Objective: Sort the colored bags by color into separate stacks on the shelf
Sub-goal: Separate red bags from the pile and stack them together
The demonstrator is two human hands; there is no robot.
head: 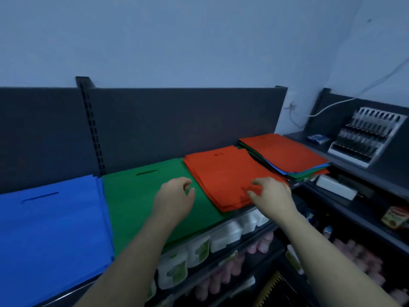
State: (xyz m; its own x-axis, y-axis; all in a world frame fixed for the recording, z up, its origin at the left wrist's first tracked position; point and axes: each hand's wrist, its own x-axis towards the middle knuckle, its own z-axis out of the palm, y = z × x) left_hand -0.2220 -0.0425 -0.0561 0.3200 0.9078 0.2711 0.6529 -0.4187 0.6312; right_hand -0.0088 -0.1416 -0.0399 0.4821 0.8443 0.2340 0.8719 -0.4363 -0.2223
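3 sorted stacks side by side on top shelf (244, 213): blue stack (51, 229) left, green stack (137, 196) middle, red stack (221, 176) right. Mixed pile (285, 151), red on top, further right. Left hand (174, 196) over green stack, fingers loosely curled, holding nothing. Right hand (271, 192) at red stack's near corner, fingers bent and spread, gripping nothing; contact unclear.
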